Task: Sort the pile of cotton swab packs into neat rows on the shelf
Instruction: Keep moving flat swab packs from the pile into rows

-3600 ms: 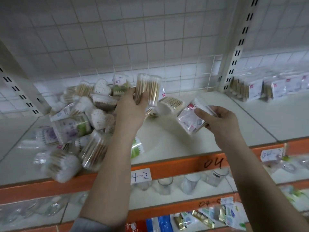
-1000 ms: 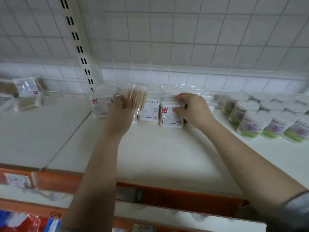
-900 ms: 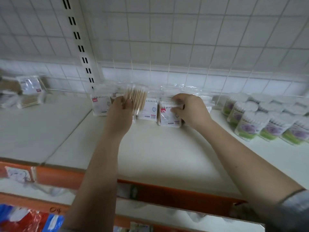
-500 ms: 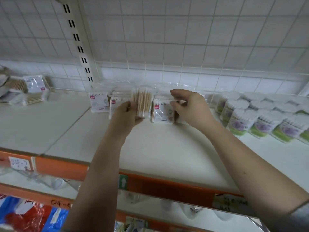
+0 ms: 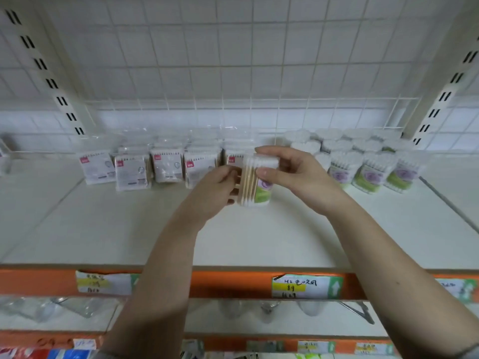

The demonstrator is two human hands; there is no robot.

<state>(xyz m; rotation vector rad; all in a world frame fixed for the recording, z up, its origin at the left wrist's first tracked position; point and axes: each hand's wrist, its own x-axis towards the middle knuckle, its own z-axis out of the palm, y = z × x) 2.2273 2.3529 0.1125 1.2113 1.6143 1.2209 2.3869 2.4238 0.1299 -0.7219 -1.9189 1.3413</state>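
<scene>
1. At centre left of the frame, a row of flat clear plastic packs with red-cornered white labels stands upright along the back of the white shelf, in front of the white wire grid backing.
2. Just left of centre, the left hand curls its fingers against the side of a clear cylindrical tub of wooden-stick cotton swabs with a green and purple label, held upright above the shelf.
3. Just right of centre, the right hand grips the same tub, fingers over its top and thumb on its front.
4. At centre right, a block of matching green-and-purple labelled tubs stands in rows.
5. I'd say the tub belongs with that block, not the flat packs. To do it well: let the right hand take its weight, carry it rightward, set it down upright with the label facing out, flush with the front row, without knocking its neighbours.
</scene>
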